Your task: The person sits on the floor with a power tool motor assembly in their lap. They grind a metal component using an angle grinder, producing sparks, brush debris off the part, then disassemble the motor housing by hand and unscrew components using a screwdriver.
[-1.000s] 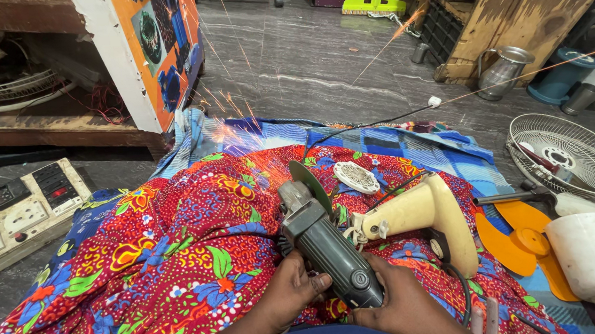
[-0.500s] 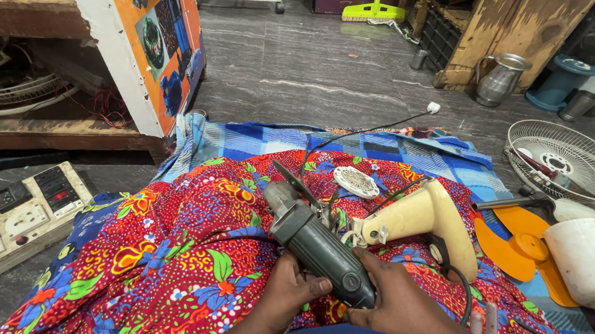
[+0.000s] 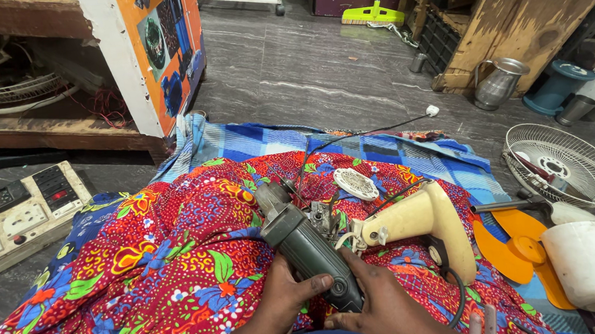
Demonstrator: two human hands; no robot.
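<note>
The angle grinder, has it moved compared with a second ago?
Yes. The angle grinder head has swung left, away from the cream hair dryer, and tipped down toward the floral cloth; sparks have stopped.

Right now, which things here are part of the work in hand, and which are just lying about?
In hand:
left hand and right hand gripping the green angle grinder
cream hair dryer body beside it
round white grille

Lying about:
fan guard
orange fan blade
switchboard
steel jug
broom
</note>
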